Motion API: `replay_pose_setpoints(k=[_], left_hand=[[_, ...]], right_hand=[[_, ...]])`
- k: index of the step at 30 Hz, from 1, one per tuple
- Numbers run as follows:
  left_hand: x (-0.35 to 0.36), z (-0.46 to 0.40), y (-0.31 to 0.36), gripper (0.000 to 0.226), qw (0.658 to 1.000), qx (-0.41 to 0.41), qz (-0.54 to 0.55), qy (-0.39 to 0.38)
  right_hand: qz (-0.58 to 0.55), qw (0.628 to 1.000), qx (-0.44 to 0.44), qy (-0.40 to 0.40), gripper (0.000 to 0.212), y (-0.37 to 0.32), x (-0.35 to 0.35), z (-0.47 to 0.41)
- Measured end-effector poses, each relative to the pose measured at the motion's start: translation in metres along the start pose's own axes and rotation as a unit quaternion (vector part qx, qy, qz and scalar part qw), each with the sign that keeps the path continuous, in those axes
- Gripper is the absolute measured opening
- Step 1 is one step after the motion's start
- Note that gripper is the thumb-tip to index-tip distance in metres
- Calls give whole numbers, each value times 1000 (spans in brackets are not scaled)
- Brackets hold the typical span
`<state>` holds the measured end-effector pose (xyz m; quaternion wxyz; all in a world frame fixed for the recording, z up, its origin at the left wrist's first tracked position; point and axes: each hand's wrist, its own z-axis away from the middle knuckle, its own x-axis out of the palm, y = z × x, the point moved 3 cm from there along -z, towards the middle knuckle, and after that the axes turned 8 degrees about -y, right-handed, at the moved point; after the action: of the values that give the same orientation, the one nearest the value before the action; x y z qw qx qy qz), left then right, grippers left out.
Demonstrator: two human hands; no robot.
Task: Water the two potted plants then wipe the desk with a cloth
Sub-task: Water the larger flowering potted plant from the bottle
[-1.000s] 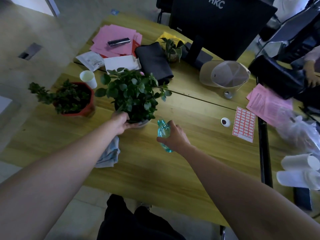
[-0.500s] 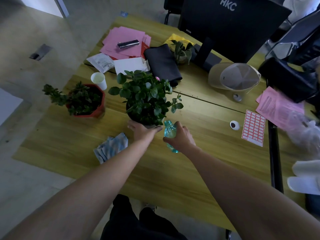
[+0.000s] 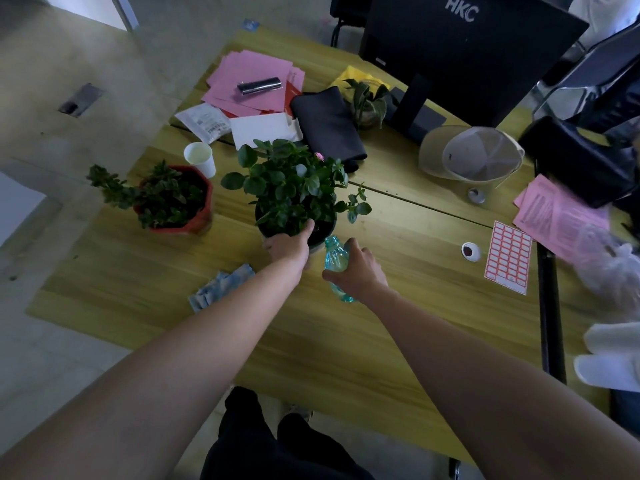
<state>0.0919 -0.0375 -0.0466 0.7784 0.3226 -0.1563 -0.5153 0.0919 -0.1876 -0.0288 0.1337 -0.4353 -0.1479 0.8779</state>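
Seen from the head camera, looking down at a wooden desk (image 3: 398, 327). The left hand (image 3: 289, 245) grips the near rim of a dark pot (image 3: 323, 233) holding a leafy green plant (image 3: 294, 185), thumb hooked over the edge. The right hand (image 3: 360, 270) is wrapped around a clear blue-green plastic bottle (image 3: 334, 258), which tilts with its neck just beside the pot's rim.

Compared with a second ago, the left hand has shifted from the pot's side to its rim, and the bottle has come closer to the pot.

Two potted plants stand near the hands; the second, in a red pot (image 3: 183, 202), sits to the left. A third small plant (image 3: 369, 102) sits farther back by the monitor (image 3: 467, 53). One crumpled light-blue cloth (image 3: 220, 287) lies on the desk beside the left forearm. One white paper cup (image 3: 200, 158) stands behind the red pot.
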Motion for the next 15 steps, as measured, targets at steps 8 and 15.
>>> replay_pose_setpoints(k=[8,15], left_hand=[[-3,6,2,101,1000,-5,-8,-2],[-3,1,-2,106,1000,-16,23,-14]], right_hand=[[31,999,7,-16,76,-5,-3,-5],[47,998,11,-25,78,-7,-6,-6]])
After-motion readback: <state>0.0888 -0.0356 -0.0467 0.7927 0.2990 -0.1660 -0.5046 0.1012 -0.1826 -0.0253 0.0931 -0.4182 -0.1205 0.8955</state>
